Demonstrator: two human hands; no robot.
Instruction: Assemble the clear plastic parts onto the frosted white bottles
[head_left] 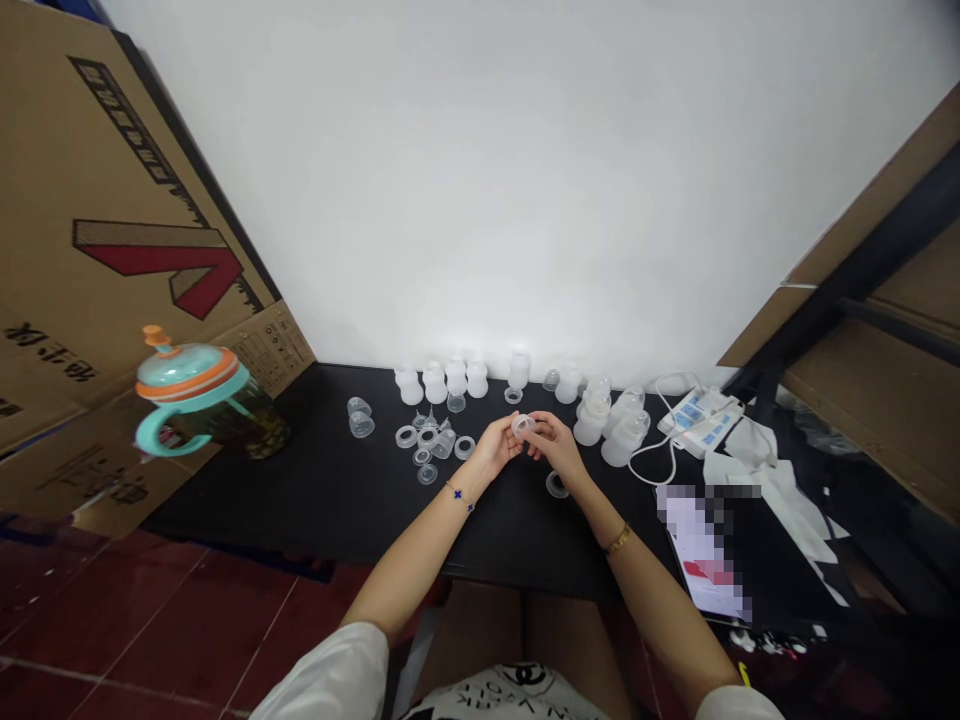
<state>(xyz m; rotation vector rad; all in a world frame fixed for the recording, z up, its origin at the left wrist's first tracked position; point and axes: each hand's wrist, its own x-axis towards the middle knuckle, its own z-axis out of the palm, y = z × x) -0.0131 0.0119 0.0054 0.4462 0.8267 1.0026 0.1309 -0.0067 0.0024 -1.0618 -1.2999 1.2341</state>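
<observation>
Between my two hands, above the black table (pixel 315 500), is a translucent white ring (pixel 523 426). My left hand (pixel 496 447) has its fingers around the ring's left side. From the right, my right hand (pixel 553 440) pinches the same ring. Another ring (pixel 557 485) lies on the table just below my right hand. A single white bottle (pixel 518 370) stands upright behind my hands, with a ring (pixel 513 396) in front of it. To the left is a cluster of clear rings and nipples (pixel 427 437).
White bottles (pixel 434 382) line the wall at the back left, and capped bottles (pixel 624 428) stand at the right. Two clear caps (pixel 361 418) lie left. A power strip (pixel 701 420), papers and a phone (pixel 705 555) are right. A large jug (pixel 217 400) stands far left.
</observation>
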